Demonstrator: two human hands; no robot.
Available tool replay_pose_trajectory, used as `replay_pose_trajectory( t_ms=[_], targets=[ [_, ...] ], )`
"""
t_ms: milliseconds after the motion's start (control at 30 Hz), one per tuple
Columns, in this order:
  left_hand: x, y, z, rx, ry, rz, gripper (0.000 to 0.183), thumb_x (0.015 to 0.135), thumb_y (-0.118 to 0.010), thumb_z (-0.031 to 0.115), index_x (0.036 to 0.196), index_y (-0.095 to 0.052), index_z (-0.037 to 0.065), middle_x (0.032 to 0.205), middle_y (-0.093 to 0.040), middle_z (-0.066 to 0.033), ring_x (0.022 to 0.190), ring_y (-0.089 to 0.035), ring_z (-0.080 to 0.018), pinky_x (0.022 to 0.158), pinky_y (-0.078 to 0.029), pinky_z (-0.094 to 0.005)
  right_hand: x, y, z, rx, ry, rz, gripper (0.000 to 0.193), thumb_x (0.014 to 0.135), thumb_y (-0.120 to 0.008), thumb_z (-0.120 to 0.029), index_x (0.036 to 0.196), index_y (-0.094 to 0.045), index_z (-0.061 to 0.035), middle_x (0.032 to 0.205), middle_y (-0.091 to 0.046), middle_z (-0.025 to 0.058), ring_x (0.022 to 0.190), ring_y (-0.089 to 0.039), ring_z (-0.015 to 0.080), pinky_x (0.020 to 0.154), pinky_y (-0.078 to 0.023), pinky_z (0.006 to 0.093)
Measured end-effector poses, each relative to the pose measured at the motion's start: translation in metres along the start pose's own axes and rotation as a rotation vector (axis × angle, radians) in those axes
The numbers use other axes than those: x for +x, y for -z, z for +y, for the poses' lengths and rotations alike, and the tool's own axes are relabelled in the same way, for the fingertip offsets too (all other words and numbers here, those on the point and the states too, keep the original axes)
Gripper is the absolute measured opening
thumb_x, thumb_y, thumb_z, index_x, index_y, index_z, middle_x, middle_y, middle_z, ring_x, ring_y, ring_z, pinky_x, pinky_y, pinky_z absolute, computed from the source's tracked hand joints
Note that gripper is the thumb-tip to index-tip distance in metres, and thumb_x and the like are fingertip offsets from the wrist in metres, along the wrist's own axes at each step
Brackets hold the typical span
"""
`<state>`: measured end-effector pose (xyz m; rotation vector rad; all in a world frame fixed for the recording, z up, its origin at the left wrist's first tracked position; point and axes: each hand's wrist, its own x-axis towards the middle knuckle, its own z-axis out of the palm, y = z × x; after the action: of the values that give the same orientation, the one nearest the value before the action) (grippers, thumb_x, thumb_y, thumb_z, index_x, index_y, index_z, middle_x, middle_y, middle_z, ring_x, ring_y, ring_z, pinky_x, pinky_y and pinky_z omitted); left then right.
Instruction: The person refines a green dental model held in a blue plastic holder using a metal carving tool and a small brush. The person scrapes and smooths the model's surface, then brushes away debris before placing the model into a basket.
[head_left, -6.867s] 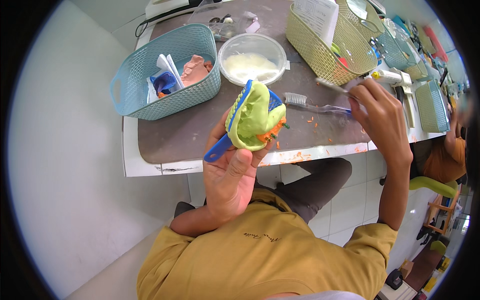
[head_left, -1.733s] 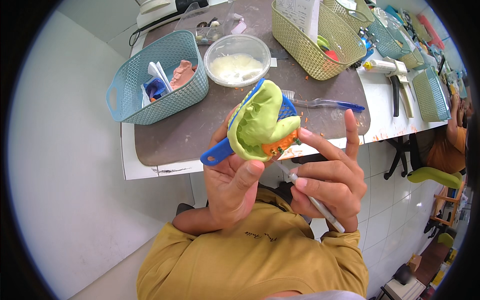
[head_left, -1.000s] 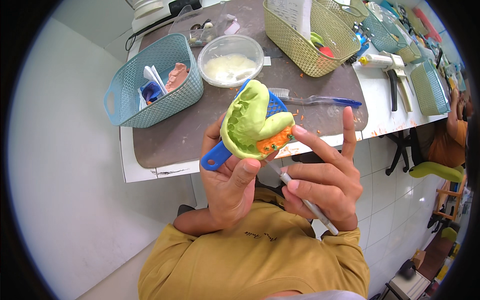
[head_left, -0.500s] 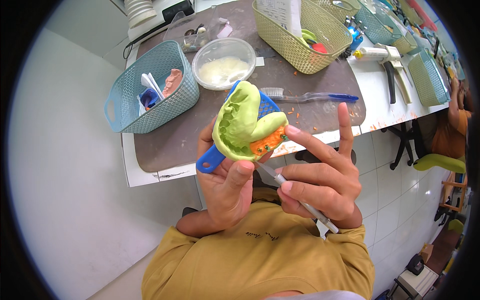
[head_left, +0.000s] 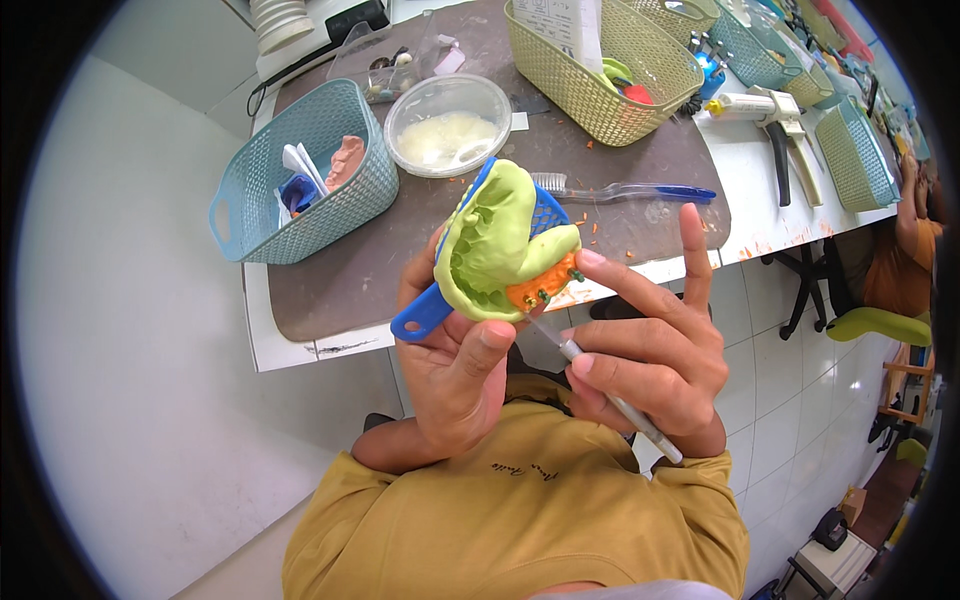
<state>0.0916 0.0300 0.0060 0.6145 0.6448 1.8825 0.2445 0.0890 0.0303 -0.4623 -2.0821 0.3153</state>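
Note:
My left hand (head_left: 455, 370) is closed round a dental impression tray (head_left: 425, 312), blue with a perforated back and a short handle. Light green impression material (head_left: 515, 222) fills the tray, with tooth hollows facing up. Along its near right side runs a patch of orange material (head_left: 543, 281) with small dark green posts standing in it. My right hand (head_left: 655, 360) grips a silver craft knife (head_left: 630, 408) between thumb and fingers. The blade tip is at the lower edge of the impression, beside the orange patch. My right index fingertip meets the orange patch's right end; the little finger points up.
On the brown mat (head_left: 330, 290) stand a blue basket (head_left: 300, 235) with a pink dental model, a round tub (head_left: 447, 125) of pale material and a yellow basket (head_left: 610, 110). A toothbrush (head_left: 640, 192) lies behind the impression. A dispensing gun (head_left: 785, 130) rests right. Another person (head_left: 910, 230) sits far right.
The impression has shifted slightly right and tilted in my left hand. My right hand has moved a little right with the knife, its blade still at the impression's lower edge.

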Motion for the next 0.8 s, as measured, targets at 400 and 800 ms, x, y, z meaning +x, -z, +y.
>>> replay_pose_trajectory(
  t_ms=[400, 800],
  targets=[
    [-0.002, 0.006, 0.0, 0.008, -0.005, -0.019, 0.075, 0.082, -0.073, 0.003, 0.144, -0.031, -0.002, 0.143, -0.044, -0.0172, 0.131, -0.045, -0.0266, 0.11, -0.038, -0.0447, 0.0, -0.002, 0.002, 0.105, -0.019, 0.061, 0.021, 0.072, -0.075, -0.008, 0.084, -0.059, -0.0136, 0.073, -0.067, -0.0022, 0.1, -0.069, 0.0301, 0.11, -0.019, 0.0691],
    [0.001, 0.005, 0.008, 0.032, 0.095, -0.023, 0.072, 0.086, -0.072, 0.015, 0.143, -0.032, -0.003, 0.138, -0.048, -0.0161, 0.124, -0.052, -0.0256, 0.105, -0.045, -0.0429, -0.001, 0.009, 0.006, 0.327, -0.086, 0.055, 0.019, 0.076, -0.076, -0.007, 0.087, -0.06, -0.0117, 0.074, -0.069, 0.0005, 0.098, -0.069, 0.0299, 0.111, -0.024, 0.0626]
  ],
)
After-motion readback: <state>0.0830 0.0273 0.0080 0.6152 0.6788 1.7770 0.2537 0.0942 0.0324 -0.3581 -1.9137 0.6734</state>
